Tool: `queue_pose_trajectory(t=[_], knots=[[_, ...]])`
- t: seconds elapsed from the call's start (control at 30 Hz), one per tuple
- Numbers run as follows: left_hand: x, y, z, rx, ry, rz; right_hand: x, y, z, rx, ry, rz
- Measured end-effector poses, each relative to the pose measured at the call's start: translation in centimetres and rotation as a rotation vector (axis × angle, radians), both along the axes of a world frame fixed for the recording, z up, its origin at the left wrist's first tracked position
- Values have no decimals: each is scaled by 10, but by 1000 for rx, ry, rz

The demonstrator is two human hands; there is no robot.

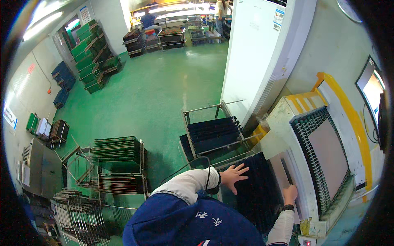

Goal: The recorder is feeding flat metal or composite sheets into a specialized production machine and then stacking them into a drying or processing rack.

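Note:
My left hand (234,177) lies with fingers spread over a tight row of dark thin boards (255,197) standing on edge in a metal rack. Beside that row, a flat grey-brown panel (280,167) leans by the roller machine. My right hand (289,194) is closed at this panel's edge, fingers curled and partly hidden. A black band circles the right wrist, and a dark cord runs from the left wrist. Another grey-brown panel (328,153) rests on the rows of rollers (308,141) to the right.
Ahead stands another rack of dark boards (215,131), against a tall white cabinet (252,53). Racks of green and copper-edged boards (117,153) stand to the left. Green crates (88,53) are stacked farther back. Two people work at the lit far bench. A screen (371,92) hangs right.

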State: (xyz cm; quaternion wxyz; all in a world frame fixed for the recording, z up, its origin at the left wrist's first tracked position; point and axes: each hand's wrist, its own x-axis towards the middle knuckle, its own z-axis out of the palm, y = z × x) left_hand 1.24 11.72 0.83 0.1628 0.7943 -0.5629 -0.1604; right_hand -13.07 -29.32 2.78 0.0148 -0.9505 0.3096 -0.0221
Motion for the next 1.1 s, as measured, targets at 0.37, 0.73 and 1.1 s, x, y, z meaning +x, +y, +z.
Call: queue_pose_trajectory(t=[0.37, 0.73, 1.1], knots=[[10, 2, 10, -5, -17, -1, 13, -3, 2, -11, 61, -74], [8, 5, 9, -43, -26, 8, 16, 9, 14, 34, 34, -120], [8, 7, 5, -74, -14, 12, 19, 11, 15, 44, 23, -157]])
